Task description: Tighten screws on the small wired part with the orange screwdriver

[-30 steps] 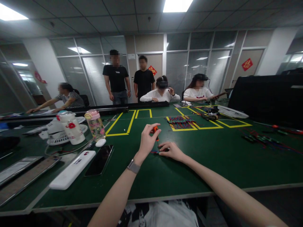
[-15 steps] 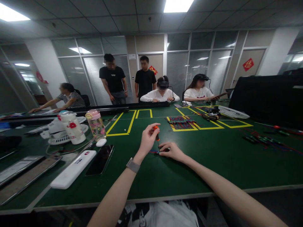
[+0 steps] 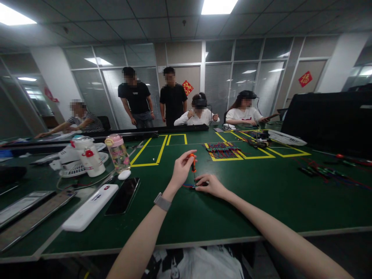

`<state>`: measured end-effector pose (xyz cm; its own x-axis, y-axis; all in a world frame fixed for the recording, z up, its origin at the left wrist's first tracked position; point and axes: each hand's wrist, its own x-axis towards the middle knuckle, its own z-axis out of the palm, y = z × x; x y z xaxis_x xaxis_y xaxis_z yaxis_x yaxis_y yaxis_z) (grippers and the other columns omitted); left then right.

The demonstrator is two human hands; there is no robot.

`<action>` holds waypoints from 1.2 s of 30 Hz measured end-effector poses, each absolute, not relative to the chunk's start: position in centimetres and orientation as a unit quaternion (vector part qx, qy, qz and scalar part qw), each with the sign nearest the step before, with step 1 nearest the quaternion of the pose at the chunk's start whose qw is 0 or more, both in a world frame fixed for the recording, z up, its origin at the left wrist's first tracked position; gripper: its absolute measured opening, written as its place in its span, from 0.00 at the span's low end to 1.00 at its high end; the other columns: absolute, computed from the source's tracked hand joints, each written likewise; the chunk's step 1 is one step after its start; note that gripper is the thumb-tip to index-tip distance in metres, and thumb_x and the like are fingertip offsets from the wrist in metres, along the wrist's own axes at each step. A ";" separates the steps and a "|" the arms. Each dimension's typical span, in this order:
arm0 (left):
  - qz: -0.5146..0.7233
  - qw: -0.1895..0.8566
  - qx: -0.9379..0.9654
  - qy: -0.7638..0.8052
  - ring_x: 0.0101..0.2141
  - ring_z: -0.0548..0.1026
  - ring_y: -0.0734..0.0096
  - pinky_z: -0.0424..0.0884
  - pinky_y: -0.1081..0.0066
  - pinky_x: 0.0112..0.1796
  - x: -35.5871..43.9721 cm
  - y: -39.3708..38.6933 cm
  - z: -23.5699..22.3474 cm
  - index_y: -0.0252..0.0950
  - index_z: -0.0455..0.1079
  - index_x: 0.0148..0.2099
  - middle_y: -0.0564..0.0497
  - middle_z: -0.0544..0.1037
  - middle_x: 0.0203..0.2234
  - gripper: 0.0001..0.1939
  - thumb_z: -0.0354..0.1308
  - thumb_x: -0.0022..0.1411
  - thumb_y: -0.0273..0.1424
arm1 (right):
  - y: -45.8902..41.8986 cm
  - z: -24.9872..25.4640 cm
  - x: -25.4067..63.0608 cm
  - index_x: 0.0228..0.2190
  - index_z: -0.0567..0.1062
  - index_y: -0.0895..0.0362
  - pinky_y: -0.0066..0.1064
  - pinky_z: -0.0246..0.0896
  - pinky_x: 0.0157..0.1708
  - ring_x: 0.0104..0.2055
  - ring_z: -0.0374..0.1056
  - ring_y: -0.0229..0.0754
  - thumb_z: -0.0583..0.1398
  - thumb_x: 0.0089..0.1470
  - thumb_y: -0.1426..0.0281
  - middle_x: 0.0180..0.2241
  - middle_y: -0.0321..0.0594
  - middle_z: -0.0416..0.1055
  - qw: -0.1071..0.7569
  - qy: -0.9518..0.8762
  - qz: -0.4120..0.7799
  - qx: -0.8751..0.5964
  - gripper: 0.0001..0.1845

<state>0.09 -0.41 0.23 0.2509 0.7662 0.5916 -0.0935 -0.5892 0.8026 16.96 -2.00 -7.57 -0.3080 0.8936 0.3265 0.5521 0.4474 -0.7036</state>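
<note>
My left hand (image 3: 181, 166) is closed around the orange and black handle of a screwdriver (image 3: 193, 166), held upright with its shaft pointing down. The tip meets a small part with wires (image 3: 192, 186) lying on the green table (image 3: 247, 205). Red and blue wires run from that part to the left, under my left wrist. From the right, my right hand (image 3: 211, 185) pinches the small part between thumb and fingers. Exactly where the tip sits on it is too small to make out.
Wired boards (image 3: 222, 150) lie bundled in a yellow-taped area, with more loose boards (image 3: 319, 170) at the right. A phone (image 3: 123, 196), a white case (image 3: 90, 208) and two bottles (image 3: 117, 153) stand or lie at the left. Several people are beyond the table.
My hands stay nearly in place, the left one tilted slightly with the screwdriver. Across the table, a seated person has raised their hands, and the standing people have shifted left.
</note>
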 end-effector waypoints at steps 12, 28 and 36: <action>0.561 0.330 0.725 0.226 0.44 0.74 0.69 0.69 0.68 0.46 0.2 -1.1 0.2 0.38 0.68 0.56 0.45 0.73 0.46 0.18 0.48 0.67 0.31 | -2.0 -7.5 16.9 0.30 0.83 0.55 0.37 0.65 0.46 0.46 0.71 0.48 0.67 0.45 0.64 0.44 0.45 0.76 0.358 -0.774 0.238 -0.466 0.10; 0.570 0.346 0.711 0.223 0.46 0.74 0.67 0.69 0.68 0.47 0.2 -0.9 0.3 0.36 0.72 0.50 0.45 0.75 0.45 0.15 0.49 0.66 0.33 | -1.9 -7.7 17.0 0.30 0.83 0.54 0.37 0.64 0.46 0.46 0.71 0.49 0.67 0.45 0.63 0.44 0.45 0.77 0.357 -0.776 0.233 -0.464 0.10; 0.599 0.327 0.684 0.257 0.34 0.74 0.72 0.71 0.73 0.36 -0.1 -0.4 0.2 0.35 0.74 0.38 0.49 0.75 0.34 0.08 0.58 0.58 0.32 | -2.0 -7.5 16.9 0.30 0.83 0.55 0.37 0.64 0.46 0.46 0.71 0.47 0.67 0.45 0.65 0.44 0.46 0.76 0.357 -0.773 0.238 -0.467 0.09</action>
